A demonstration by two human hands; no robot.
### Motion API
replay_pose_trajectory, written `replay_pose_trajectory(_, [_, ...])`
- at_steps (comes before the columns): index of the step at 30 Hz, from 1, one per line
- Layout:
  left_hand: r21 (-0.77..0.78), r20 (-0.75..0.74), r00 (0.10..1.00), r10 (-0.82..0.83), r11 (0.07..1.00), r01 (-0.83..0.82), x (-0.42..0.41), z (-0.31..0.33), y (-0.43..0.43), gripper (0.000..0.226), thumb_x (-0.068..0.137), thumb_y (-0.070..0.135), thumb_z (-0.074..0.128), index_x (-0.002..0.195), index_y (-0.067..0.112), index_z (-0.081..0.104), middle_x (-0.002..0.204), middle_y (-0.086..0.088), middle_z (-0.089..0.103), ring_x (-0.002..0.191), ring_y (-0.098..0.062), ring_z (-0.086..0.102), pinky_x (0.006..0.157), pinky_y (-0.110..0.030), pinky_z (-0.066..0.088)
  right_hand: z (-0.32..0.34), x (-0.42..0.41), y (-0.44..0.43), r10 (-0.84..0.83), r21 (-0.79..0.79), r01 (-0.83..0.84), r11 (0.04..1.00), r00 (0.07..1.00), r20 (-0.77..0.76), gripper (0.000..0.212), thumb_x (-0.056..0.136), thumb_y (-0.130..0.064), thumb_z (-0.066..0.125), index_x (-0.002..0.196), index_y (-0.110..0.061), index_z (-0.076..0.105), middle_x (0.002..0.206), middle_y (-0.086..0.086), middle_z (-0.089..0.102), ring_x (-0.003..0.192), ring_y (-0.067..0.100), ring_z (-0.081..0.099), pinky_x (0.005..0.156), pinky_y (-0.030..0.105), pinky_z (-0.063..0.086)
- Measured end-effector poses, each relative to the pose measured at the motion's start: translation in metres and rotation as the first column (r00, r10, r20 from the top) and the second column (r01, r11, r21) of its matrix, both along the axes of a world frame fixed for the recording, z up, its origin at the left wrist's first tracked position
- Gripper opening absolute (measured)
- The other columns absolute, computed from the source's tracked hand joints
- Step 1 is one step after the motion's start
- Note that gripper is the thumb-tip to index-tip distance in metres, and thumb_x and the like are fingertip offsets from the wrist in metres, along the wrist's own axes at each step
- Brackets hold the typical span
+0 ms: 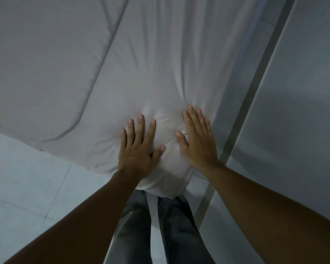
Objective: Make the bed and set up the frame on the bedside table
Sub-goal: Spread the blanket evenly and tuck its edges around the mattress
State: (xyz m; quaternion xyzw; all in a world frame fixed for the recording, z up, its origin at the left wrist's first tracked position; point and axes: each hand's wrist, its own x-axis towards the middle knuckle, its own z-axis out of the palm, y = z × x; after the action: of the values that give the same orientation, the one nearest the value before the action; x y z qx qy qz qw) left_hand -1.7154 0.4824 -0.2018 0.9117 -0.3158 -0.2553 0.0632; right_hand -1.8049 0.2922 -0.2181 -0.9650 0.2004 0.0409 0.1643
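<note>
Pale tiled floor (27, 187) below, grey wall (303, 92) w/ metal strip rt. Left hand (139, 149) & right hand (197, 138) flat, fingers spread, gripping nothing, pressing white fabric bedsheet (160, 73) at mattress corner. Risk: uneven push bunches creases, drags corner loose. Grey quilted duvet (36, 63) upper left. No frame/bedside table seen.

A bed (223, 103) stands on a pale tiled floor (27, 187). A white sheet (160, 63) lies wrinkled over its corner, with a grey quilt (42, 60) spread beside it.

Left hand (139, 149) and right hand (197, 141) press flat on the white sheet (160, 73).
</note>
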Motion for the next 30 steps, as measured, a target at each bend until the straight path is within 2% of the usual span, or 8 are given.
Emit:
replay_pose_trajectory(2, [-0.029, -0.045, 0.998, 0.037, 0.999, -0.039, 0.005, 0.011, 0.007, 0.081, 0.093, 0.072, 0.026, 0.155, 0.035, -0.011, 0.164, -0.003, -0.019, 0.151, -0.029, -0.013, 0.122, -0.05, 0.002, 0.01, 0.011, 0.005, -0.227, 0.095, 0.217, 0.972, 0.968, 0.108, 0.062, 0.097, -0.042, 0.051, 0.151, -0.015, 0.037, 0.162, 0.009, 0.028, 0.149, 0.025, 0.027, 0.118, 0.039, 0.027])
replay_pose_trajectory(5, [-0.109, -0.044, 0.908, 0.418, 0.901, -0.42, 0.006, 0.028, 0.026, 0.076, 0.09, 0.064, 0.047, 0.152, 0.029, 0.019, 0.16, -0.005, 0.013, 0.147, -0.031, 0.016, 0.113, -0.052, 0.021, 0.021, 0.035, 0.005, -0.7, 0.273, 0.647, 0.712, 0.684, 0.205, 0.061, 0.089, -0.035, 0.064, 0.141, -0.006, 0.047, 0.138, 0.021, 0.046, 0.125, 0.037, 0.045, 0.106, 0.042, 0.035])
replay_pose_trajectory(7, [-0.071, -0.007, 0.757, 0.653, 0.755, -0.652, 0.004, 0.029, 0.043, 0.075, 0.083, 0.066, 0.056, 0.137, 0.019, 0.035, 0.144, -0.011, 0.033, 0.131, -0.036, 0.034, 0.104, -0.052, 0.03, 0.023, 0.05, -0.001, -0.842, 0.388, 0.753, 0.531, 0.523, 0.135, 0.061, 0.085, -0.034, 0.067, 0.135, -0.003, 0.052, 0.127, 0.022, 0.055, 0.116, 0.039, 0.051, 0.104, 0.045, 0.041])
replay_pose_trajectory(9, [0.019, 0.076, 0.705, 0.705, 0.706, -0.708, 0.004, 0.025, 0.057, 0.074, 0.079, 0.076, 0.051, 0.119, 0.015, 0.043, 0.121, -0.012, 0.044, 0.111, -0.036, 0.045, 0.094, -0.048, 0.036, 0.023, 0.06, -0.008, -0.882, 0.454, 0.776, 0.437, 0.469, 0.047, 0.053, 0.082, -0.033, 0.07, 0.124, -0.003, 0.06, 0.116, 0.019, 0.065, 0.107, 0.037, 0.062, 0.097, 0.045, 0.05])
replay_pose_trajectory(12, [0.106, 0.136, 0.814, 0.565, 0.808, -0.579, 0.004, 0.018, 0.064, 0.053, 0.093, 0.067, 0.035, 0.1, 0.017, 0.052, 0.101, -0.011, 0.056, 0.095, -0.033, 0.052, 0.084, -0.045, 0.038, 0.021, 0.057, -0.022, -0.891, 0.437, 0.808, 0.395, 0.453, -0.034, 0.027, 0.084, -0.025, 0.074, 0.097, -0.002, 0.07, 0.09, 0.012, 0.071, 0.086, 0.027, 0.068, 0.078, 0.031, 0.052])
replay_pose_trajectory(17, [0.145, 0.116, 0.948, 0.297, 0.939, -0.312, -0.004, 0.017, 0.054, 0.021, 0.1, 0.031, 0.038, 0.104, 0.024, 0.057, 0.096, 0.0, 0.067, 0.089, -0.025, 0.06, 0.081, -0.039, 0.039, 0.022, 0.029, -0.039, -0.868, 0.367, 0.821, 0.438, 0.492, -0.065, 0.026, 0.084, -0.031, 0.075, 0.081, -0.006, 0.071, 0.073, 0.006, 0.062, 0.072, 0.022, 0.061, 0.069, 0.033, 0.049])
replay_pose_trajectory(23, [0.151, 0.035, 0.985, 0.167, 0.974, -0.17, 0.003, 0.013, 0.064, 0.018, 0.101, 0.028, 0.04, 0.108, 0.024, 0.057, 0.099, 0.001, 0.072, 0.094, -0.023, 0.066, 0.083, -0.037, 0.043, 0.035, 0.025, -0.038, -0.861, 0.342, 0.837, 0.428, 0.492, -0.128, 0.03, 0.085, -0.029, 0.076, 0.084, 0.0, 0.071, 0.08, 0.011, 0.065, 0.079, 0.028, 0.065, 0.075, 0.033, 0.05])
replay_pose_trajectory(30, [0.224, 0.016, 0.997, 0.073, 0.972, -0.075, 0.022, 0.02, 0.058, 0.03, 0.101, 0.03, 0.035, 0.112, 0.023, 0.062, 0.092, -0.003, 0.073, 0.089, -0.026, 0.068, 0.087, -0.038, 0.044, 0.032, 0.033, -0.036, -0.864, 0.459, 0.858, 0.233, 0.399, -0.306, 0.038, 0.076, -0.043, 0.078, 0.087, -0.008, 0.073, 0.094, 0.011, 0.074, 0.086, 0.025, 0.069, 0.085, 0.044, 0.058])
